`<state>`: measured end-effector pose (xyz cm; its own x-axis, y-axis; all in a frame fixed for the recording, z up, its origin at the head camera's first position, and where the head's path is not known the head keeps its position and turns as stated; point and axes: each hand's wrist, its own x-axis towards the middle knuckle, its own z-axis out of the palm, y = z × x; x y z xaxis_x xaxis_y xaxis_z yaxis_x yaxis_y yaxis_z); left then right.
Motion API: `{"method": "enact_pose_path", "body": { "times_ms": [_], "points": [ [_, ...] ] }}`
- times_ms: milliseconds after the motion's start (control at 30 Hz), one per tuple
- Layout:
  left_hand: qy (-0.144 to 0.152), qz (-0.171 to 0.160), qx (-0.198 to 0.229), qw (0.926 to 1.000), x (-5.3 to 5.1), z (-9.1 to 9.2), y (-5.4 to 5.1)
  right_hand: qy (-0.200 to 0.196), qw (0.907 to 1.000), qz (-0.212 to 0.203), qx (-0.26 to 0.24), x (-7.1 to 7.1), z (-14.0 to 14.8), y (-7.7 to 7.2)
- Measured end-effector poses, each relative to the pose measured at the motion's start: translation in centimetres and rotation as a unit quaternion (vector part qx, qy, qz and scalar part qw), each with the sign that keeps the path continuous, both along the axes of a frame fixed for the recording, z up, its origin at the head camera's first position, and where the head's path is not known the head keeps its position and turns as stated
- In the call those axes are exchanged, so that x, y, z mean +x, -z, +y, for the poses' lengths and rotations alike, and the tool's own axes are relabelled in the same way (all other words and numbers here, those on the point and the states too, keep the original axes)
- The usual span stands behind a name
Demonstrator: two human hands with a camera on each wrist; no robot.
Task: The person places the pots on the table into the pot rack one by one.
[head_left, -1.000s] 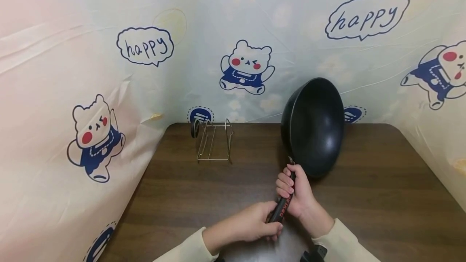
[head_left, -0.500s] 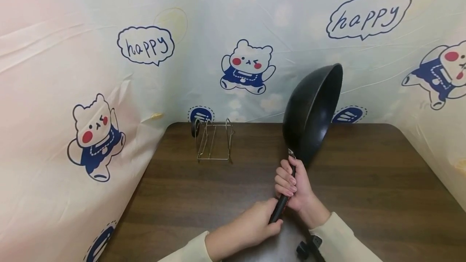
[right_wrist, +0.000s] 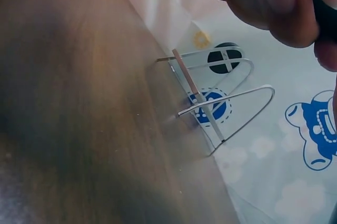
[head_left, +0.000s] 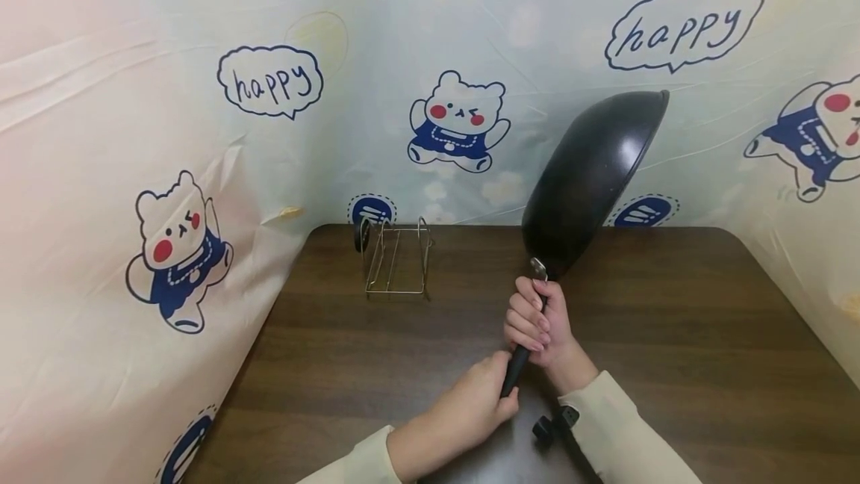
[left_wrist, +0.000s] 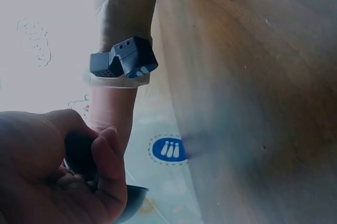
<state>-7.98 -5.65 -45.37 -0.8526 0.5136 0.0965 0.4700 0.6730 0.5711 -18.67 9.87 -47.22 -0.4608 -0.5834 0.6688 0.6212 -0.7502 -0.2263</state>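
A black wok (head_left: 591, 170) is held up over the right side of the table, tilted so its rounded outside faces the head view and its rim leans to the right. My right hand (head_left: 540, 323) grips the upper part of its black handle (head_left: 516, 370), just below the metal joint. Lower down, the left hand (head_left: 477, 398) holds the handle's end. In the left wrist view the left hand's fingers (left_wrist: 108, 166) curl round the dark handle end. At the top right of the right wrist view, only some of the right hand's fingers (right_wrist: 292, 8) show. The wok's inside is hidden.
A silver wire rack (head_left: 396, 260) stands at the back left of the brown wooden table (head_left: 336, 364), with a dark round object (head_left: 361, 236) at its left side. Behind hangs a printed curtain (head_left: 376, 95). A black wrist camera (head_left: 554, 424) sits by the right sleeve.
Both hands have turned the wok over, from its hollow showing to its outside showing, and raised it somewhat. The rim has swung to the right. The wire rack has stayed put.
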Motion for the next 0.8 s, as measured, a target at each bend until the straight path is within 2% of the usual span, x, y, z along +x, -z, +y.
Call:
{"method": "enact_pose_path", "body": {
  "times_ms": [267,400,433,500,600,667,733,800],
  "points": [
    [-0.012,0.094,-0.041,0.9946,1.0,0.0,1.1,-0.016,0.9998,-0.008,0.008,-0.2,-0.3,0.4],
    [-0.017,0.094,-0.028,0.995,1.2,-0.2,2.2,-0.022,0.9996,-0.01,0.016,-0.1,-0.6,0.9],
    [-0.016,0.092,-0.021,0.9955,1.1,-0.3,2.7,-0.023,0.9995,-0.01,0.018,-0.1,-0.7,1.0],
    [-0.006,0.108,-0.007,0.9941,0.5,-0.6,4.9,-0.025,0.9994,-0.012,0.021,0.0,-0.9,1.3],
    [0.004,0.096,0.01,0.9953,0.1,-1.1,6.8,-0.029,0.9991,-0.017,0.026,0.0,-1.3,1.6],
    [0.01,0.103,0.011,0.9946,-0.1,-1.3,8.0,-0.032,0.9989,-0.02,0.029,0.1,-1.5,1.7],
    [0.003,0.064,0.014,0.9978,0.4,-1.5,6.7,-0.036,0.9986,-0.022,0.032,0.1,-1.7,1.9],
    [-0.004,0.044,0.014,0.9989,0.7,-1.5,5.8,-0.042,0.9983,-0.025,0.033,0.1,-1.9,2.0]
  ]
}}
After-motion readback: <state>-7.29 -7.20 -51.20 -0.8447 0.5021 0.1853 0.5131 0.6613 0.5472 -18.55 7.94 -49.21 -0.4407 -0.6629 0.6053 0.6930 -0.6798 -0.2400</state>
